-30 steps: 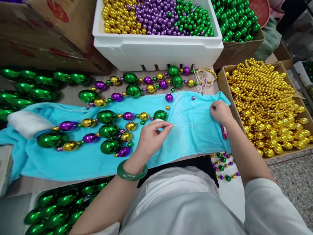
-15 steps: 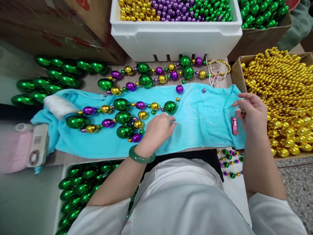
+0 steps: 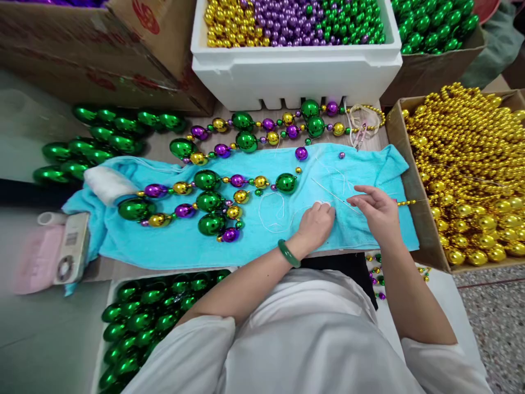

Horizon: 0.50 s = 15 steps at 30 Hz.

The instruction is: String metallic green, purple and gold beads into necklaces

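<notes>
My left hand (image 3: 316, 225), with a green bangle at the wrist, is closed in a pinch on a white thread (image 3: 292, 219) low over the turquoise towel (image 3: 246, 251). My right hand (image 3: 379, 213) hovers to its right, its upper fingers partly extended and the lower ones curled; their grip is hidden. A short row of small gold beads (image 3: 406, 203) juts out from behind that hand. Just left of its fingertips, a thin needle (image 3: 332, 192) lies on the towel. A partly strung length of green, purple and gold beads (image 3: 208, 201) rests at the left, a white thread spool (image 3: 107, 183) beside it.
A white foam box (image 3: 295, 76) of small beads stands at the back. To the right is a carton (image 3: 426, 230) of gold beads. A finished-looking bead strand (image 3: 246, 141) lies behind the towel. Large green beads (image 3: 143, 320) fill a tray at the lower left.
My left hand has moved right, leaving a loop of thread on the towel. My right hand has shifted left, away from the gold bead carton. It now covers the small red box.
</notes>
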Tool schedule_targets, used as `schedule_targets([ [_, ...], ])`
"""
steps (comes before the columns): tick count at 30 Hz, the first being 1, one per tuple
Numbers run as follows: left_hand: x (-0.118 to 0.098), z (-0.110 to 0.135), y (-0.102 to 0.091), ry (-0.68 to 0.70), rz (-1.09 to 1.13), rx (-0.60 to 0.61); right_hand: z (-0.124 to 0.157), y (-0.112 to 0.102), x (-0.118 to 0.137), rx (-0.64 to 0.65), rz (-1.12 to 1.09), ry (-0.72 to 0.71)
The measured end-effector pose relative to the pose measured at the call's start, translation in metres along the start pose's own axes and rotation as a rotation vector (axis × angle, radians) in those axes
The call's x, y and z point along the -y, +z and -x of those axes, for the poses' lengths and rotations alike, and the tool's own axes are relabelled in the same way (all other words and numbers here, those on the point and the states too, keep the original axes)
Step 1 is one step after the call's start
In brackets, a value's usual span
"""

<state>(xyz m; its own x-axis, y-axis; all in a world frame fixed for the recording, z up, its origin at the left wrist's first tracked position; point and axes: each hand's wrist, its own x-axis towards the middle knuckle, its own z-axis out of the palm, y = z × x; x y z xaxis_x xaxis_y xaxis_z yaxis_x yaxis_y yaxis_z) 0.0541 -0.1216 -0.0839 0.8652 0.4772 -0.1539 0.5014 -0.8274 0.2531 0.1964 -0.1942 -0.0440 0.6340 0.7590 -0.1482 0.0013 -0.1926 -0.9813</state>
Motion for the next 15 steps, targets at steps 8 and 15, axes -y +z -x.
schedule_targets([
  [8, 0.011, -0.01, 0.004, -0.077, 0.219, -0.036, -0.023, -0.012, 0.026, -0.07, 0.2, -0.218],
  [15, 0.019, -0.008, -0.002, -0.067, 0.415, -0.08, -0.006, -0.004, 0.048, 0.051, 0.057, -0.126],
])
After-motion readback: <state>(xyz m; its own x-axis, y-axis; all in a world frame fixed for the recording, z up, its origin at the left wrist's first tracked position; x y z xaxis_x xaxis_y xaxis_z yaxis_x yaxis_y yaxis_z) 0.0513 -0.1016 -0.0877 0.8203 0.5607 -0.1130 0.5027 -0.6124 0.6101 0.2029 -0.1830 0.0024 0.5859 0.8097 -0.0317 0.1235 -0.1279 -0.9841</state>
